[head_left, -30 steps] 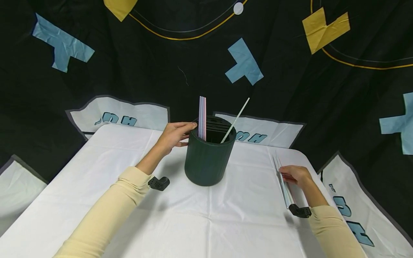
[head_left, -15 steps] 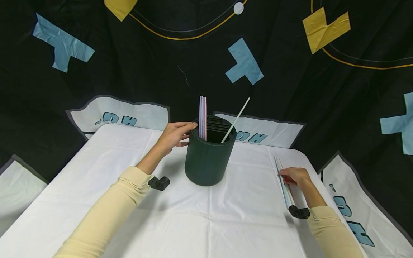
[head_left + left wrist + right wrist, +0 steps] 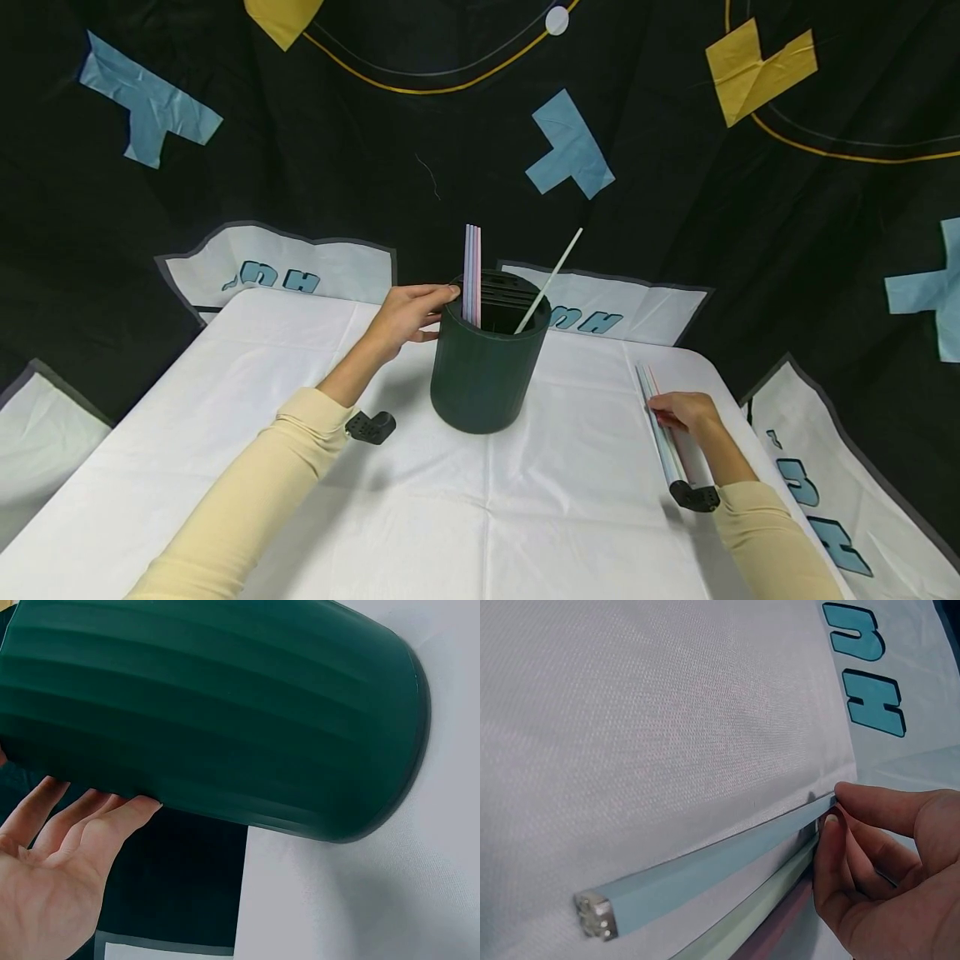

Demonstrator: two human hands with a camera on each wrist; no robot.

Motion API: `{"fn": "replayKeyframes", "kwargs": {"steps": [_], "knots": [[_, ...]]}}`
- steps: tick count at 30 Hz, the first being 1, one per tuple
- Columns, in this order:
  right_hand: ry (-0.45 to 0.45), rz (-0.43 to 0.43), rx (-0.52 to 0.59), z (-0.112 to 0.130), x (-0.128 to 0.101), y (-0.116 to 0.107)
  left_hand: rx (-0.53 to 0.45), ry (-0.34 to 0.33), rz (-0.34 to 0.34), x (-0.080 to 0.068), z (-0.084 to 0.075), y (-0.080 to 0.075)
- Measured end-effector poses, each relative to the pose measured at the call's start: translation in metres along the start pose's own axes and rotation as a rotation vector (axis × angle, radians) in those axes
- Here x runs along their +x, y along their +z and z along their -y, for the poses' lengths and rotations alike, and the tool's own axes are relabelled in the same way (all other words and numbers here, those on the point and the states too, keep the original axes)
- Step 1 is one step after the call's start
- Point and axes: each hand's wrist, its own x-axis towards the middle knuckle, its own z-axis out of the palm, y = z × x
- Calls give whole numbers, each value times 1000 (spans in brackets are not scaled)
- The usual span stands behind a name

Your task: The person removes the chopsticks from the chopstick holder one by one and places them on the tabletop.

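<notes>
A dark green ribbed container [image 3: 483,383] with a slotted black insert stands upright on the white table. My left hand [image 3: 405,317] holds its upper left side, thumb at the rim and fingertips [image 3: 146,804] against the outer wall. Several lilac and pink sticks [image 3: 471,275] stand at the container's left; a pale green stick [image 3: 551,275] leans right. Over the right of the table, my right hand [image 3: 686,410] pinches a pale blue stick [image 3: 720,864] between thumb and index finger. A light green stick [image 3: 757,900] and a pink stick [image 3: 776,930] lie beside it.
A white cloth covers the table [image 3: 570,517], its right edge close beyond my right hand. Behind the table hangs a black backdrop [image 3: 450,150] with blue and yellow tape patches. White lettered panels [image 3: 345,267] show along the table's far side.
My right hand has drawn slightly back toward me along the sticks, which have shifted a little. The left hand and the container have stayed in place.
</notes>
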Motion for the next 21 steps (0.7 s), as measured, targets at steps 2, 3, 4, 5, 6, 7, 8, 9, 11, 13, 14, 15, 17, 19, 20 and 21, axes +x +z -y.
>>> {"fn": "replayKeyframes", "kwargs": {"steps": [2,3,4,5,6,7,8,9,11,13,14,15,17,19,20,21], "knots": [[-2,-7,-19,0,-1,-1,4,2,1,0,0,0],[0,-12,-29,1,-1,-1,5,3,1,0,0,1],[1,-16,-41,1,-1,-1,8,4,1,0,0,1],[3,-19,-58,2,-2,-1,11,6,4,0,0,1],[1,-21,-77,3,-3,-2,11,5,3,0,0,1],[-4,-23,-90,5,-3,-2,11,3,1,0,0,1],[-9,-21,-95,6,-4,-2,9,3,2,-1,0,1],[-18,-19,-93,9,-5,-2,7,2,2,0,0,1],[-53,2,-81,15,-7,-1,4,2,6,0,0,1],[-96,30,-51,24,-9,0,1,3,4,0,0,1],[-119,48,-39,30,-11,1,-2,4,5,0,0,1],[-142,65,-29,36,-13,2,-1,5,6,0,0,0],[-184,106,-10,51,-18,5,-2,7,6,1,0,0],[-219,154,6,68,-26,8,1,9,7,1,1,-1],[-231,179,15,77,-31,10,2,11,9,1,1,-1],[-238,202,22,86,-35,12,3,13,11,1,1,-1]]}}
